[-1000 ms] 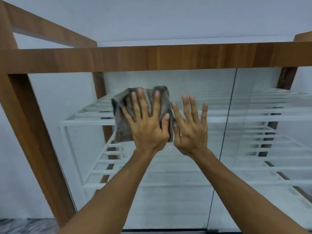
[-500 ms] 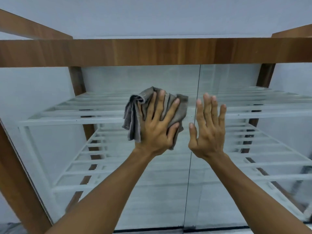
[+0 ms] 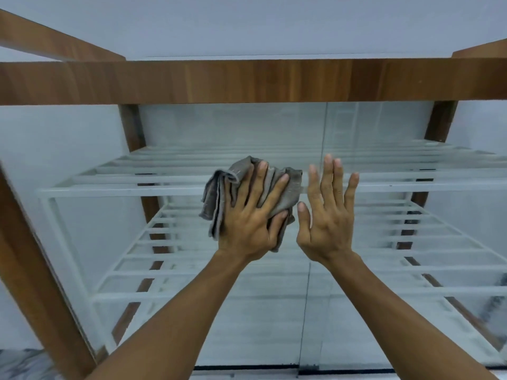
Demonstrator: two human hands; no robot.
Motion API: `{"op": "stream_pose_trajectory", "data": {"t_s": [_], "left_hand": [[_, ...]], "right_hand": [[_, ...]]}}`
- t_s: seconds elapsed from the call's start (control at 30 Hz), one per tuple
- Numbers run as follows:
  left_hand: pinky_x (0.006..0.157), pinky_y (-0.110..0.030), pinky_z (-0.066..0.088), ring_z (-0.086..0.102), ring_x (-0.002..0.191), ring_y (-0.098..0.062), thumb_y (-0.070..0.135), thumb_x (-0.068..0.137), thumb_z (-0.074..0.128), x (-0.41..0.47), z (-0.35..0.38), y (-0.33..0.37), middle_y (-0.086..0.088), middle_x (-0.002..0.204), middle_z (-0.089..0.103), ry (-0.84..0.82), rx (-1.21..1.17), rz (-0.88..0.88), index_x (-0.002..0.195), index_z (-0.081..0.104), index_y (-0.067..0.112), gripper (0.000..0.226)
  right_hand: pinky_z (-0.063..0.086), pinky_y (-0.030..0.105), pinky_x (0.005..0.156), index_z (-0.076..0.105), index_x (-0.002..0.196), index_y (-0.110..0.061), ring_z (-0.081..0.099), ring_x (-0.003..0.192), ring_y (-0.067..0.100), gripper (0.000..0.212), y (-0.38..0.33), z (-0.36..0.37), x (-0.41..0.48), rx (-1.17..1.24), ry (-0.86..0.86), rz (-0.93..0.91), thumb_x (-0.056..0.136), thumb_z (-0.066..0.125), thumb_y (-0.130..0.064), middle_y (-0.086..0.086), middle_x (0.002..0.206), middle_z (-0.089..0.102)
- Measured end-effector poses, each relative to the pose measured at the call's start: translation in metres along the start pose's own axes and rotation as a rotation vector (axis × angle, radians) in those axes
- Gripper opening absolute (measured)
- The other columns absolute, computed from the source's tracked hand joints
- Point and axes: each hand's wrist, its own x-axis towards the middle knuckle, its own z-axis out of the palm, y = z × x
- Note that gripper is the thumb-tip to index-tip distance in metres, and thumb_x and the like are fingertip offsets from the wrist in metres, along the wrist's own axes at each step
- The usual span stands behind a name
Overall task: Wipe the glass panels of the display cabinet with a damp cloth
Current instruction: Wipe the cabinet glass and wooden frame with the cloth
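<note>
Grey cloth on glass panel under flat left hand, right hand spread empty alongside, white racks behind

Clear glass panels block the way to the white slatted shelves; a brown wooden beam sits above.

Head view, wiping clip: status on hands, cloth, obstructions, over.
Left hand flat, pressing cloth on glass. Right hand open, flat at the glass beside it. Cloth bunched, left edge hanging loose. Nothing in the way but the right hand.
</note>
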Motion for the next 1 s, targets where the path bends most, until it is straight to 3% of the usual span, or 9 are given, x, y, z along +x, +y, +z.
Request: {"op": "stream_pose_trajectory", "data": {"t_s": [0.23, 0.33, 0.53, 0.67, 0.73, 0.87, 0.93, 1.0], "left_hand": [[0.127, -0.062, 0.005, 0.009, 0.160, -0.029, 0.046, 0.102, 0.047, -0.016, -0.031, -0.074, -0.015, 0.169, 0.016, 0.038, 0.070, -0.108, 0.161, 0.028, 0.022, 0.067], [0.126, -0.063, 0.007, 0.008, 0.161, -0.028, 0.050, 0.103, 0.041, -0.026, -0.048, -0.112, -0.016, 0.169, 0.017, 0.040, 0.101, -0.126, 0.162, 0.025, 0.022, 0.068], [0.125, -0.066, 0.012, 0.015, 0.159, -0.036, 0.054, 0.105, 0.033, -0.054, -0.083, -0.199, -0.019, 0.169, 0.019, 0.021, 0.162, -0.191, 0.163, 0.022, 0.022, 0.067], [0.127, -0.063, 0.006, 0.006, 0.160, -0.031, 0.055, 0.105, 0.032, -0.068, -0.107, -0.256, -0.020, 0.170, 0.020, 0.055, 0.200, -0.287, 0.164, 0.018, 0.021, 0.070], [0.127, -0.061, 0.005, 0.011, 0.159, -0.037, 0.054, 0.105, 0.033, -0.077, -0.112, -0.273, -0.021, 0.169, 0.021, 0.097, 0.199, -0.349, 0.164, 0.021, 0.020, 0.070], [0.127, -0.061, 0.012, 0.012, 0.159, -0.038, 0.054, 0.107, 0.030, -0.098, -0.106, -0.269, -0.023, 0.169, 0.019, 0.139, 0.137, -0.495, 0.164, 0.022, 0.015, 0.069], [0.127, -0.063, 0.007, 0.007, 0.160, -0.039, 0.055, 0.106, 0.026, -0.106, -0.100, -0.252, -0.024, 0.170, 0.014, 0.106, 0.134, -0.598, 0.165, 0.015, 0.016, 0.071], [0.126, -0.065, -0.001, 0.001, 0.160, -0.040, 0.056, 0.105, 0.026, -0.109, -0.093, -0.234, -0.025, 0.171, 0.008, 0.051, 0.144, -0.557, 0.165, 0.011, 0.019, 0.072]], "right_hand": [[0.001, 0.054, 0.129, 0.026, 0.158, 0.001, 0.000, 0.159, 0.025, 0.060, -0.088, 0.045, 0.026, 0.080, -0.028, -0.041, 0.102, 0.036, -0.021, 0.021, 0.166, 0.022], [0.001, 0.055, 0.129, 0.027, 0.158, 0.001, -0.001, 0.160, 0.024, 0.061, -0.122, 0.061, 0.036, 0.098, -0.036, -0.057, 0.102, 0.038, -0.022, 0.020, 0.166, 0.022], [0.000, 0.058, 0.128, 0.026, 0.160, -0.005, 0.002, 0.159, 0.026, 0.061, -0.196, 0.092, 0.046, 0.113, -0.067, -0.105, 0.104, 0.043, -0.023, 0.022, 0.167, 0.021], [-0.003, 0.066, 0.124, 0.033, 0.160, -0.009, 0.006, 0.158, 0.031, 0.061, -0.230, 0.109, 0.047, 0.062, -0.084, -0.083, 0.104, 0.046, -0.030, 0.018, 0.169, 0.014], [-0.006, 0.066, 0.124, 0.031, 0.161, -0.010, 0.006, 0.157, 0.033, 0.063, -0.236, 0.115, 0.045, 0.021, -0.084, -0.065, 0.104, 0.044, -0.034, 0.020, 0.169, 0.017], [-0.005, 0.065, 0.124, 0.031, 0.161, -0.010, 0.003, 0.157, 0.032, 0.064, -0.239, 0.121, 0.043, -0.025, -0.065, -0.040, 0.103, 0.043, -0.036, 0.023, 0.167, 0.023], [-0.003, 0.065, 0.124, 0.032, 0.160, -0.010, 0.003, 0.157, 0.032, 0.065, -0.239, 0.121, 0.043, -0.026, -0.056, -0.040, 0.102, 0.045, -0.036, 0.023, 0.167, 0.024], [-0.002, 0.066, 0.124, 0.032, 0.160, -0.009, 0.005, 0.157, 0.033, 0.065, -0.241, 0.122, 0.044, -0.035, -0.046, -0.044, 0.102, 0.046, -0.035, 0.024, 0.166, 0.025]]}}
